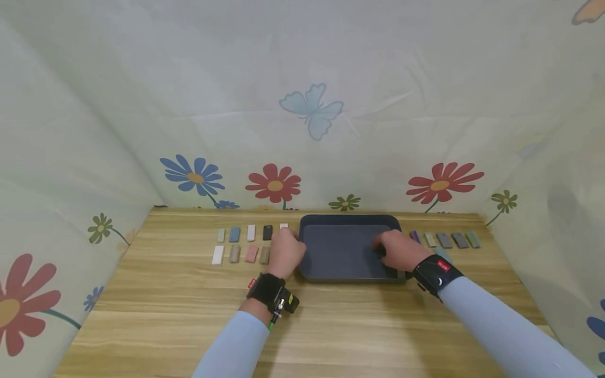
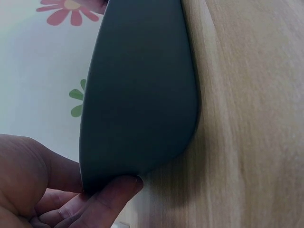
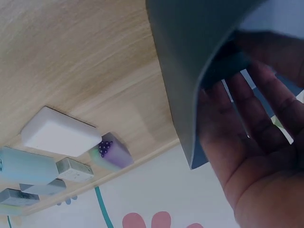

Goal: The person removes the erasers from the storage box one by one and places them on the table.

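A dark grey rectangular tray (image 1: 342,278) lies on the wooden table between both hands. My left hand (image 1: 285,253) grips the tray's left side, thumb and fingers on either face of the wall in the left wrist view. Over the right part of the tray, my right hand (image 1: 402,251) reaches inside the rim. Its thumb and curled fingers pinch a small dark block (image 3: 229,66), mostly hidden by the fingers and the tray wall.
Left of the tray stand two rows of small blocks, among them a blue block (image 1: 234,234) and a pink block (image 1: 252,253). Right of it lie a purple block (image 1: 415,237), grey block (image 1: 444,240) and several others. A flowered cloth (image 1: 227,131) hangs behind.
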`<state>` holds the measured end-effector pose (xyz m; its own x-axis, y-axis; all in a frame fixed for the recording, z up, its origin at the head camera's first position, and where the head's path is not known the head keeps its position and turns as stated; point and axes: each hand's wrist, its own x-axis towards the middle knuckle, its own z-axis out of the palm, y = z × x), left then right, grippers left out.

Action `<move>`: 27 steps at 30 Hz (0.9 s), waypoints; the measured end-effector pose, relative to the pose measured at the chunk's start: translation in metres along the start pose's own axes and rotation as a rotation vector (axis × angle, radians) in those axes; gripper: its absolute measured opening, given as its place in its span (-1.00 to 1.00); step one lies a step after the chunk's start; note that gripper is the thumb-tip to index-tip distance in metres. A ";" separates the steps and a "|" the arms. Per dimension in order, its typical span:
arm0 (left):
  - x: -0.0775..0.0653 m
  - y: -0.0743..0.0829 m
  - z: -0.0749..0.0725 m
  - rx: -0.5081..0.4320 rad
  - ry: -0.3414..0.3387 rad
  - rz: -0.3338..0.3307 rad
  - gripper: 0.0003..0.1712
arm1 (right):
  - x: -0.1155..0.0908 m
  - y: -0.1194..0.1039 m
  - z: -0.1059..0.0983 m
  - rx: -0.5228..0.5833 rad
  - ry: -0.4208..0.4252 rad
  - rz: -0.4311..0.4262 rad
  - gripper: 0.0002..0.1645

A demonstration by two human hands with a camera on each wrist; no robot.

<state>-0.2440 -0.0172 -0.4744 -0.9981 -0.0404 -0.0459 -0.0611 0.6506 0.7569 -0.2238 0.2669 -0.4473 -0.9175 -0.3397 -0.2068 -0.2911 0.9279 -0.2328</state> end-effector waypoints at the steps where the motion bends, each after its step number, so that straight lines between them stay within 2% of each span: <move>1: 0.000 0.000 0.000 0.001 0.000 0.001 -0.73 | 0.000 0.000 0.000 0.006 -0.003 0.005 -0.64; 7: 0.000 0.003 0.003 0.011 -0.002 0.000 -0.71 | -0.005 0.002 -0.001 0.033 0.009 -0.001 -0.65; 14: -0.001 0.005 0.003 0.017 0.020 0.023 -0.68 | -0.015 0.006 -0.011 0.091 0.168 -0.059 -0.64; 16: -0.001 0.005 0.003 0.014 0.026 0.029 -0.68 | -0.020 0.010 -0.017 0.109 0.201 -0.035 -0.62; 20: -0.001 0.004 0.003 0.018 0.028 0.025 -0.68 | -0.034 0.023 -0.033 0.159 0.232 0.072 -0.57; 24: -0.001 0.004 0.002 0.024 0.028 0.015 -0.69 | -0.049 0.045 -0.045 0.192 0.275 0.130 -0.55; 27: -0.001 0.004 0.002 0.029 0.027 0.009 -0.68 | -0.060 0.067 -0.046 0.210 0.314 0.153 -0.55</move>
<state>-0.2431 -0.0130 -0.4728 -0.9983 -0.0545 -0.0214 -0.0526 0.6730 0.7378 -0.2007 0.3561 -0.4067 -0.9936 -0.1065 0.0387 -0.1129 0.9017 -0.4173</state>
